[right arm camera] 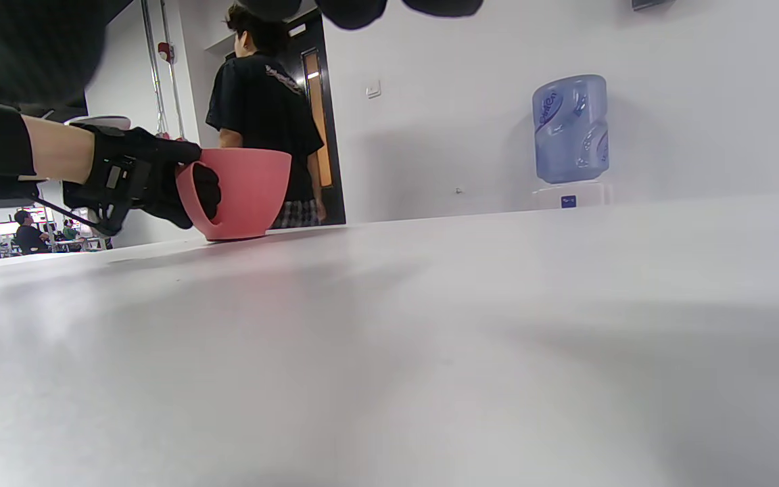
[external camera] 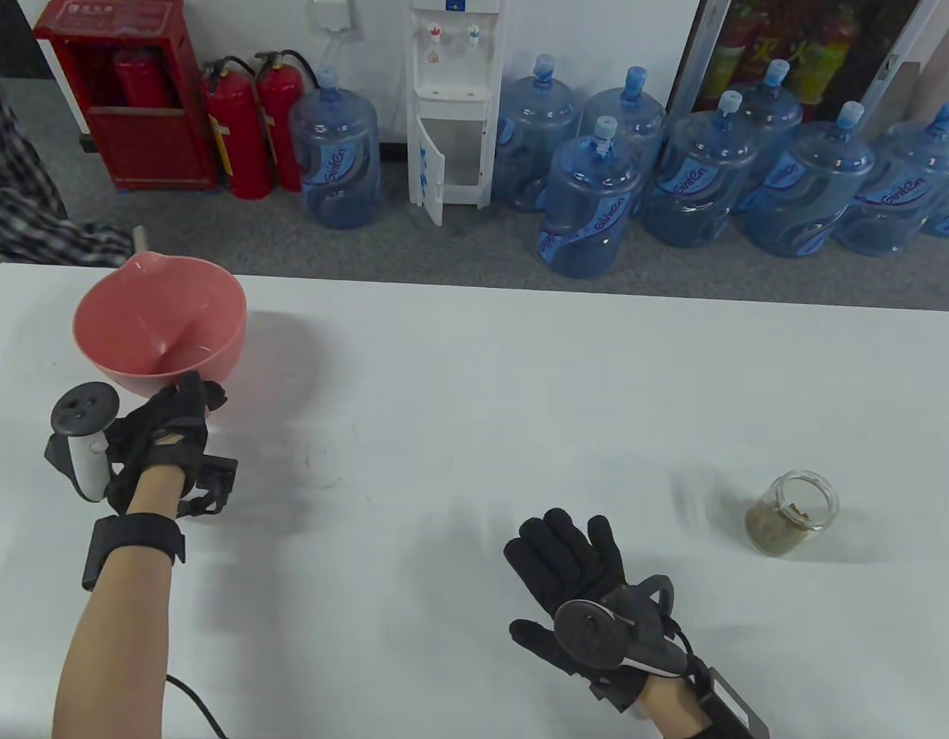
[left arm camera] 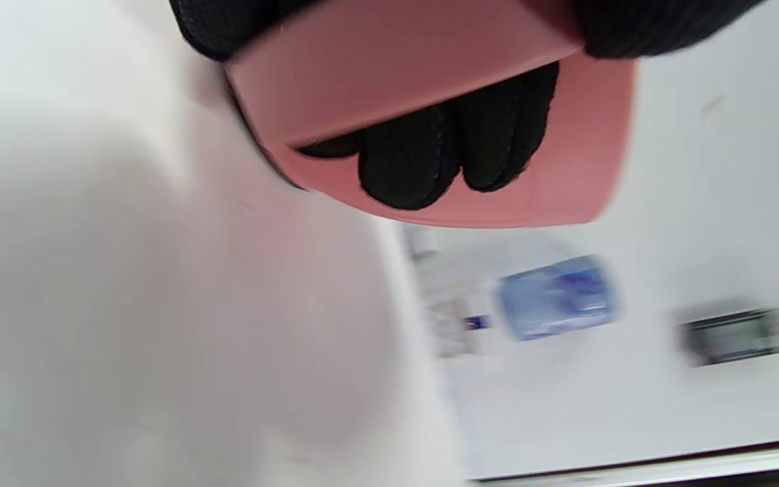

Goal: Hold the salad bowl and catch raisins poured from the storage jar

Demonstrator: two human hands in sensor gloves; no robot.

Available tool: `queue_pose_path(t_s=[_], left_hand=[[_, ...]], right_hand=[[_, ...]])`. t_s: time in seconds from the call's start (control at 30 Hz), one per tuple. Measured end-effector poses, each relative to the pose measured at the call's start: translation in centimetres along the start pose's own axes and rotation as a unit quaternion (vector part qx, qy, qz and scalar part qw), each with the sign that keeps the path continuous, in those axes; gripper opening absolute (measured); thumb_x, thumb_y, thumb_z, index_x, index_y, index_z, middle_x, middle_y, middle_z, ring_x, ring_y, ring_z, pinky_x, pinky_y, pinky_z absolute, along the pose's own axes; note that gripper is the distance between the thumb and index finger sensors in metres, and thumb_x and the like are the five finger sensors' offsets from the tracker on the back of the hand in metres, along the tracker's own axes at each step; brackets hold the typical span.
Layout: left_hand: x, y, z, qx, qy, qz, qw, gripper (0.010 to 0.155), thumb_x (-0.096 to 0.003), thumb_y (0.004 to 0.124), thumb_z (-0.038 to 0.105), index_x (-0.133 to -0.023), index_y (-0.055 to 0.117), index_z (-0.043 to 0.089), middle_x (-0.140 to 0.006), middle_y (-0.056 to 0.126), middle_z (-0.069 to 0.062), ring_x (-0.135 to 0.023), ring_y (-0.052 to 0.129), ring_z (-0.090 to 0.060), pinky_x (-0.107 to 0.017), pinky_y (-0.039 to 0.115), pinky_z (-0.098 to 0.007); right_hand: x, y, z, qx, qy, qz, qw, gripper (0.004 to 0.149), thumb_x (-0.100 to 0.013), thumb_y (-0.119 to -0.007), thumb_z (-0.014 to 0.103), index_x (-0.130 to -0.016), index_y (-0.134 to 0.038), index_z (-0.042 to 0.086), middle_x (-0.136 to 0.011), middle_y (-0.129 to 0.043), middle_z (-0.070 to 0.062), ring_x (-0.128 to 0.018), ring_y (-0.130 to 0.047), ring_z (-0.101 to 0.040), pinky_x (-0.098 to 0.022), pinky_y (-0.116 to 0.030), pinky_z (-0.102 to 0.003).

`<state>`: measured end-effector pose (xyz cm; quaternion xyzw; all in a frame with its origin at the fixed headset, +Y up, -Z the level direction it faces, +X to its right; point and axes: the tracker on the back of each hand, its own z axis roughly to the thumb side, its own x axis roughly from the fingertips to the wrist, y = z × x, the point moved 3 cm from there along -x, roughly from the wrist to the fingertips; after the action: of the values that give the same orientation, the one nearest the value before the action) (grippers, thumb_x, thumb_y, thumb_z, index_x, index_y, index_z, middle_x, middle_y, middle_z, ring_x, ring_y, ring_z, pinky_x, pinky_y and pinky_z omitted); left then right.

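Note:
A pink salad bowl stands on the white table at the far left and looks empty. My left hand grips the bowl's handle on its near side. In the left wrist view my fingers curl around the pink handle. The right wrist view shows the bowl resting on the table with my left hand on it. A lidless glass storage jar with brown raisins stands at the right. My right hand lies open and flat on the table, left of the jar and apart from it.
A person stands just beyond the table's far left edge, behind the bowl. Blue water jugs, a dispenser and red fire extinguishers stand on the floor beyond the far edge.

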<state>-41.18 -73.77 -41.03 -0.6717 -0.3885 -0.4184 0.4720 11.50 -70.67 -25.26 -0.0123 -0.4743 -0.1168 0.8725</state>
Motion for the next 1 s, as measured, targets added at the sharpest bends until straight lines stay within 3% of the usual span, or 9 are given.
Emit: queue_pose_path(t_s=[0.1,0.2,0.37,0.53,0.73,1.0], left_hand=[[1.0,0.2,0.5,0.052,0.055,0.003,0.997,0.042,-0.0422,0.064,0.053,-0.064,0.091,0.029,-0.074,0.099,0.008,-0.078,0.096,-0.029,-0.074,0.062,-0.048],[2.9,1.6,2.3,0.114,0.118,-0.074,0.984,0.043,-0.0420,0.063,0.052,-0.062,0.091,0.027,-0.069,0.100,0.005,-0.069,0.100,-0.031,-0.066,0.071,-0.051],[10.6,6.0,7.3,0.100,0.223,-0.195,0.950,0.043,-0.0421,0.063,0.053,-0.059,0.093,0.027,-0.065,0.102,0.005,-0.062,0.103,-0.031,-0.061,0.075,-0.050],[17.5,10.2,8.0,0.117,0.272,-0.262,0.919,0.043,-0.0419,0.064,0.053,-0.058,0.094,0.027,-0.063,0.102,0.005,-0.060,0.103,-0.031,-0.060,0.076,-0.051],[19.9,13.2,5.8,0.152,0.259,-0.318,0.899,0.043,-0.0418,0.064,0.052,-0.057,0.094,0.026,-0.063,0.102,0.004,-0.059,0.102,-0.032,-0.059,0.075,-0.052],[19.9,13.9,4.5,0.161,0.248,-0.338,0.894,0.043,-0.0420,0.064,0.051,-0.057,0.094,0.024,-0.062,0.102,0.002,-0.058,0.101,-0.034,-0.057,0.074,-0.054]], right_hand=[[0.0,0.1,0.0,-0.002,0.000,-0.002,1.000,0.089,-0.033,-0.070,0.070,-0.103,-0.026,0.038,-0.114,-0.021,0.004,-0.111,-0.027,-0.028,-0.076,-0.021,-0.063],[0.0,0.0,0.0,-0.002,0.000,-0.002,1.000,0.089,-0.033,-0.070,0.070,-0.103,-0.026,0.038,-0.114,-0.022,0.004,-0.111,-0.027,-0.028,-0.076,-0.020,-0.063],[-0.1,0.1,-0.1,-0.005,-0.007,-0.004,1.000,0.089,-0.033,-0.070,0.070,-0.103,-0.026,0.038,-0.114,-0.021,0.004,-0.111,-0.026,-0.028,-0.076,-0.020,-0.063],[-0.1,0.2,-0.4,-0.008,-0.016,-0.009,1.000,0.089,-0.033,-0.070,0.070,-0.103,-0.026,0.038,-0.114,-0.021,0.004,-0.111,-0.026,-0.028,-0.076,-0.020,-0.063],[-0.2,0.0,-0.6,-0.010,-0.022,-0.004,1.000,0.089,-0.033,-0.070,0.070,-0.103,-0.026,0.038,-0.114,-0.022,0.004,-0.111,-0.027,-0.027,-0.077,-0.021,-0.063],[-0.3,0.2,0.2,0.019,-0.006,0.002,1.000,0.089,-0.032,-0.071,0.070,-0.103,-0.027,0.038,-0.114,-0.023,0.004,-0.111,-0.029,-0.027,-0.077,-0.022,-0.063]])
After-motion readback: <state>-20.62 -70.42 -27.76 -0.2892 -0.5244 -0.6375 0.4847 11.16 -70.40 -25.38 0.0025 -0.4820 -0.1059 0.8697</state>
